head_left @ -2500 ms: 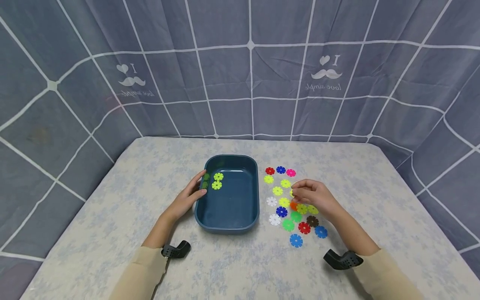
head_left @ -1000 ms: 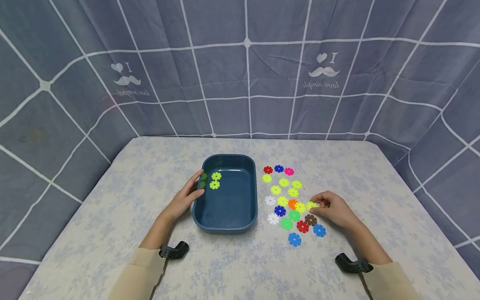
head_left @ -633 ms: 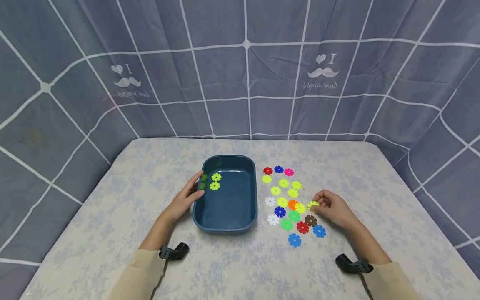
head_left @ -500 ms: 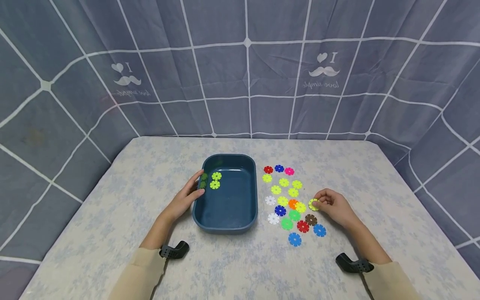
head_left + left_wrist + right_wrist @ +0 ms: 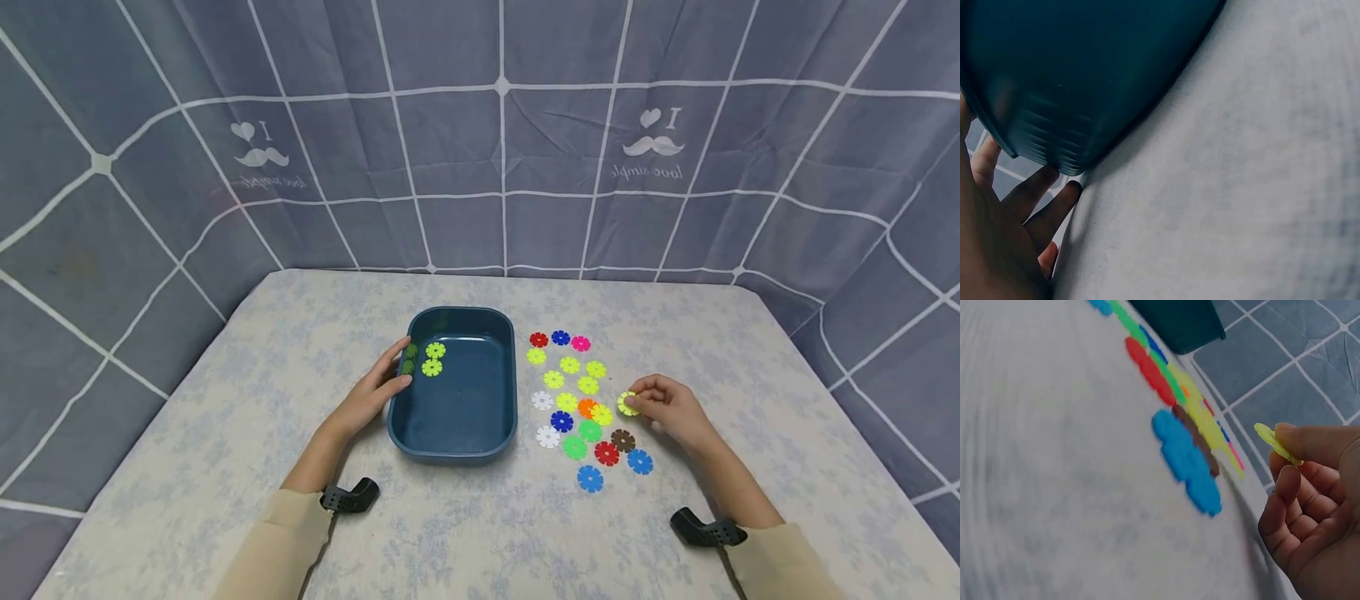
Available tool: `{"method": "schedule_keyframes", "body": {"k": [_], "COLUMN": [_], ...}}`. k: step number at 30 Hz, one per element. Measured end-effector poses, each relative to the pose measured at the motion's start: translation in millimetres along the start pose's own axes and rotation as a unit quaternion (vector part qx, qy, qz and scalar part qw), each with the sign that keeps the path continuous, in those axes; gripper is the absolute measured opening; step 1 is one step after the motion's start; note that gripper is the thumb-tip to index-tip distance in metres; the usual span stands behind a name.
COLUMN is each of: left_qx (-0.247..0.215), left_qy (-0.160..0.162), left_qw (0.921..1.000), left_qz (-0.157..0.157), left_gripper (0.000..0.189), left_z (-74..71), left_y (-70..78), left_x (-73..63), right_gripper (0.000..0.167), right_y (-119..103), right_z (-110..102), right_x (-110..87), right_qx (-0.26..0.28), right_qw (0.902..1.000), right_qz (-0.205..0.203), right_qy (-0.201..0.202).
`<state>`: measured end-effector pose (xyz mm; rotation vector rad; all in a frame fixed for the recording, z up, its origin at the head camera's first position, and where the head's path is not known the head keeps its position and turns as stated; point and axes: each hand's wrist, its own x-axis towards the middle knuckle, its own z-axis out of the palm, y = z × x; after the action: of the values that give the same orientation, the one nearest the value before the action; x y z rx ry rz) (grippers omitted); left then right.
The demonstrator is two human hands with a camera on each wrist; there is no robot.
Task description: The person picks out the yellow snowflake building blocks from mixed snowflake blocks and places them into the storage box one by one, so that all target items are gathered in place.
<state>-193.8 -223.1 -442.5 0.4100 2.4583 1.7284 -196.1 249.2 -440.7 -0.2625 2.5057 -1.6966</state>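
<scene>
Between thumb and fingers, my right hand pinches a yellow notched plastic disc, a flower-shaped interlocking piece. In the right wrist view this disc is seen nearly edge-on, held above the table. My left hand rests against the left side of a dark blue-green plastic bin. Seen from the left wrist, its spread fingers touch the bin's outer wall. Inside the bin lie two yellow discs, with their reflections on the wall.
Several loose discs in mixed colours lie right of the bin, among them a brown disc, a red disc, a green disc and a light blue disc. A grey-blue checked curtain surrounds the patterned tabletop.
My right hand moved right from the middle of the discs to a yellow disc at their right edge, pinched it and lifted it. My left hand has stayed at the bin.
</scene>
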Motion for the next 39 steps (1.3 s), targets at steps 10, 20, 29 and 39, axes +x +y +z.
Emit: {"method": "schedule_keyframes", "body": {"k": [10, 20, 29, 39], "left_qx": [0.003, 0.001, 0.000, -0.003], "left_qy": [-0.007, -0.003, -0.007, -0.004], "left_qw": [1.0000, 1.0000, 0.9998, 1.0000], "left_qz": [-0.006, -0.007, -0.017, -0.009], "left_gripper": [0.062, 0.062, 0.061, 0.062], "left_z": [3.6, 3.1, 2.9, 1.9], "left_y": [29.6, 13.9, 40.8, 18.3], "left_x": [-7.6, -3.2, -10.4, -3.9], "right_gripper": [0.030, 0.025, 0.023, 0.020], "right_y": [-24.4, -46.7, -70.2, -88.1], "right_z": [5.0, 26.4, 50.5, 74.6], "right_x": [6.7, 25.7, 38.4, 47.1], "right_qx": [0.029, 0.085, 0.113, 0.150], "right_qw": [0.9995, 0.9960, 0.9914, 0.9820], "right_qz": [0.001, -0.008, -0.024, -0.053], "right_qy": [-0.014, -0.025, -0.061, -0.102]}}
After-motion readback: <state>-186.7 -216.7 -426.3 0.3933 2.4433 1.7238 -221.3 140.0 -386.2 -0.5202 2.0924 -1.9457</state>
